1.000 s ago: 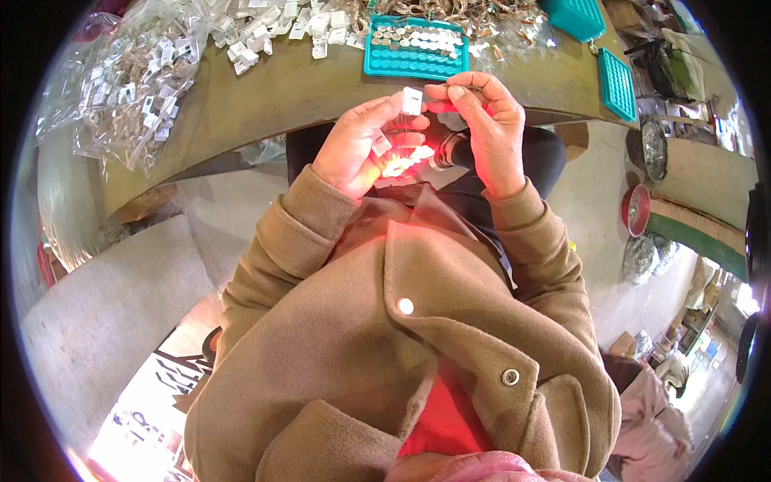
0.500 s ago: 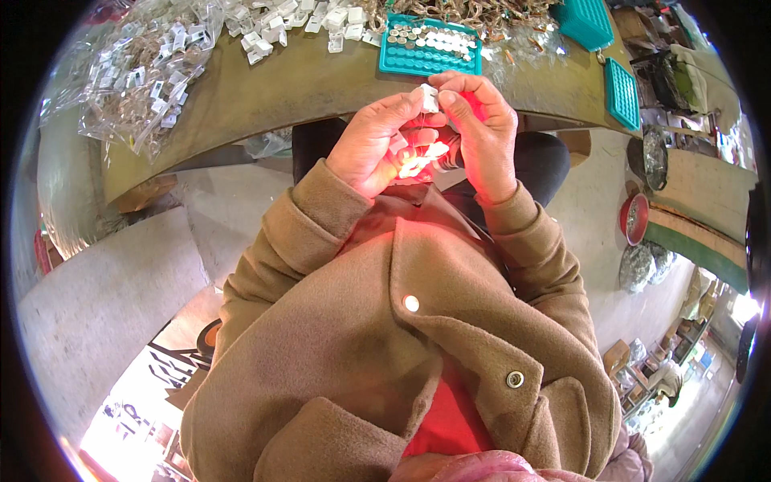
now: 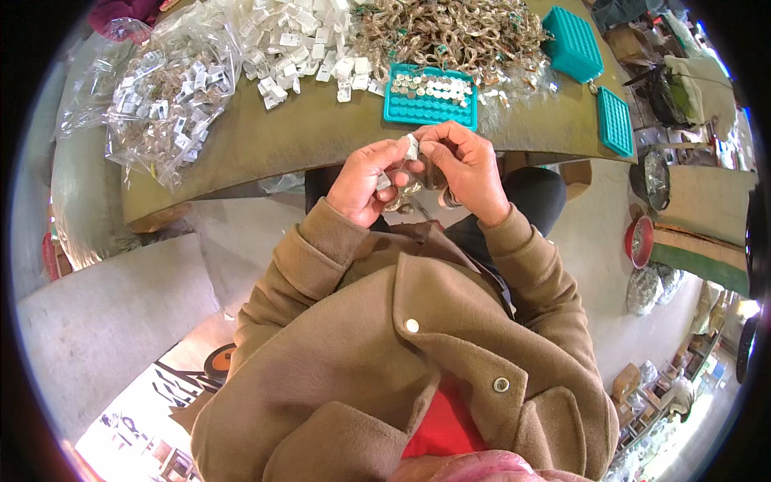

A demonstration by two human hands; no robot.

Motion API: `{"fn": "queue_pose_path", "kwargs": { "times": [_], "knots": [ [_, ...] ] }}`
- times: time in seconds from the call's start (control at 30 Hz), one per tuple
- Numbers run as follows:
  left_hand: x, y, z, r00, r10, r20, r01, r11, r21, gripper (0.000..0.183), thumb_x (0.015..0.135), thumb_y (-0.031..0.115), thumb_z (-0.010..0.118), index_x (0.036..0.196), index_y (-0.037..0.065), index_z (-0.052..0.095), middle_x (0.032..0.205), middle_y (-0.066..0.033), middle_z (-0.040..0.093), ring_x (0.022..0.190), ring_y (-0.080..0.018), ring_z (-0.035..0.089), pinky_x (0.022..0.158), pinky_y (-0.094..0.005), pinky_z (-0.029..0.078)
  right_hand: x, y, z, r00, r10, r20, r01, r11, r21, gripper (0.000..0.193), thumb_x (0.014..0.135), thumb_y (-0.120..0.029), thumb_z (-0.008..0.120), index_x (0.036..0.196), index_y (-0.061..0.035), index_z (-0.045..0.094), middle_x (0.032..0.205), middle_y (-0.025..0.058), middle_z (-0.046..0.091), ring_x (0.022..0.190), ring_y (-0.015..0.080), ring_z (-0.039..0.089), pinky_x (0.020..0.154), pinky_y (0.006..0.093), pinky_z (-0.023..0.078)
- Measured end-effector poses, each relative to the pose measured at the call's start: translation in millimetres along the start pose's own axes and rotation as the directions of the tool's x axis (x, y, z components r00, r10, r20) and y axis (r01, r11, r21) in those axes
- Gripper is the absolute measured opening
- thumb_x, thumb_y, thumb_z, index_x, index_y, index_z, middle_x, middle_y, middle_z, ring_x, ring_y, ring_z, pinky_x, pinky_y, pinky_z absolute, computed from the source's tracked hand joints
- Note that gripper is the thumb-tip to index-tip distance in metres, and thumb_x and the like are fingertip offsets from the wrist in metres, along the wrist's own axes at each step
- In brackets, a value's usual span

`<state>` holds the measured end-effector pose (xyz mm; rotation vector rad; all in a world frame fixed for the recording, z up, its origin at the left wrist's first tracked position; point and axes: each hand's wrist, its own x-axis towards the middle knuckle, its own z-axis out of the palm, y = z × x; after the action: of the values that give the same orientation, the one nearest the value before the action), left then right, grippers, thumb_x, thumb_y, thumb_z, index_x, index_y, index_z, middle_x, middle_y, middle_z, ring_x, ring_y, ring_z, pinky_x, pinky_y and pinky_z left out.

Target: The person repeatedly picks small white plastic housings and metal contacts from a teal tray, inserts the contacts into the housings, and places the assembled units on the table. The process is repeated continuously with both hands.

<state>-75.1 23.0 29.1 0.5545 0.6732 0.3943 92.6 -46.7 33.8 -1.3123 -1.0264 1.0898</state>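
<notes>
Close to the table's front edge, my left hand (image 3: 361, 181) is closed, its thumb and fingertips on a small white plastic battery case (image 3: 413, 148). My right hand (image 3: 474, 170) pinches the same case from the other side with thumb and index finger. A second white piece (image 3: 383, 182) shows between the lower fingers of my left hand. Below the hands hangs a bundle of thin wire string lights (image 3: 411, 195), unlit and partly hidden. Just beyond them on the table lies a teal tray (image 3: 430, 114) with rows of silver coin cells.
On the table (image 3: 273, 149), a pile of white cases (image 3: 301, 40) lies beside a heap of coiled wire lights (image 3: 458, 36). A clear bag of cases (image 3: 173, 104) sits at left. Stacked teal trays (image 3: 574, 44) and a single tray (image 3: 614, 120) stand at right.
The red glow from the wire lights under my hands has gone out. The view has shifted, so more of the tabletop shows. Both hands keep hold of the battery case.
</notes>
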Motion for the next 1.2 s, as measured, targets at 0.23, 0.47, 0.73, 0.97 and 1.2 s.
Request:
{"fn": "queue_pose_path", "kwargs": {
  "times": [0.23, 0.47, 0.73, 0.97, 1.2],
  "knots": [
    [10.9, -4.4, -9.6, 0.999, -0.036, 0.013, 0.036, 0.999, -0.008, 0.024, 0.098, 0.029, 0.058, 0.107, 0.007, 0.06, 0.086, -0.0015, 0.066, 0.056, 0.0001, 0.048, 0.04, -0.0143, 0.032, 7.0, 9.6, -2.4, 0.984, -0.172, 0.034, 0.174, 0.926, -0.334, 0.007, 0.089, -0.001, 0.061, 0.096, -0.0006, 0.062, 0.084, 0.0085, 0.064, 0.072, 0.0151, 0.057, 0.066, 0.0284, 0.048],
    [11.5, 5.6, -1.3, 0.998, 0.061, -0.029, -0.057, 0.989, 0.134, 0.026, 0.1, 0.031, 0.054, 0.105, 0.006, 0.06, 0.088, -0.005, 0.066, 0.057, -0.0026, 0.05, 0.043, -0.0153, 0.033, 28.4, -14.8, -15.5, 0.943, -0.241, 0.23, 0.322, 0.837, -0.443, 0.009, 0.086, -0.002, 0.064, 0.094, 0.0006, 0.062, 0.088, 0.0141, 0.065, 0.078, 0.0264, 0.065, 0.07, 0.0347, 0.052],
    [-12.7, 59.8, 11.8, 0.947, 0.319, 0.037, -0.32, 0.927, 0.197, 0.027, 0.101, 0.03, 0.049, 0.097, 0.005, 0.058, 0.083, -0.0052, 0.06, 0.057, -0.0054, 0.049, 0.044, -0.0175, 0.035, 95.1, -40.4, -52.2, 0.893, -0.434, 0.119, 0.337, 0.47, -0.816, 0.025, 0.087, -0.009, 0.065, 0.112, -0.0094, 0.066, 0.107, 0.0108, 0.065, 0.088, 0.0316, 0.065, 0.076, 0.0386, 0.053],
    [-63.2, 171.9, -14.1, 0.386, 0.9, 0.201, -0.759, 0.186, 0.624, 0.023, 0.101, 0.021, 0.05, 0.092, 0.003, 0.062, 0.083, -0.0025, 0.061, 0.066, -0.0046, 0.048, 0.053, -0.0183, 0.034, 125.7, -33.1, -50.7, 0.897, -0.422, 0.131, 0.359, 0.524, -0.772, 0.015, 0.087, -0.01, 0.067, 0.1, -0.0036, 0.069, 0.096, 0.0117, 0.068, 0.075, 0.0267, 0.065, 0.07, 0.0318, 0.052],
    [-72.3, 241.7, -78.7, 0.292, 0.949, 0.119, -0.133, -0.083, 0.988, 0.027, 0.096, 0.027, 0.06, 0.102, 0.003, 0.07, 0.083, -0.0051, 0.069, 0.072, -0.0109, 0.061, 0.068, -0.027, 0.048, 135.2, -27.8, -61.6, 0.958, -0.278, -0.066, 0.226, 0.879, -0.42, 0.018, 0.093, -0.009, 0.062, 0.108, -0.0011, 0.069, 0.092, 0.0028, 0.069, 0.082, 0.0066, 0.062, 0.073, 0.0245, 0.05]
  ]
}}
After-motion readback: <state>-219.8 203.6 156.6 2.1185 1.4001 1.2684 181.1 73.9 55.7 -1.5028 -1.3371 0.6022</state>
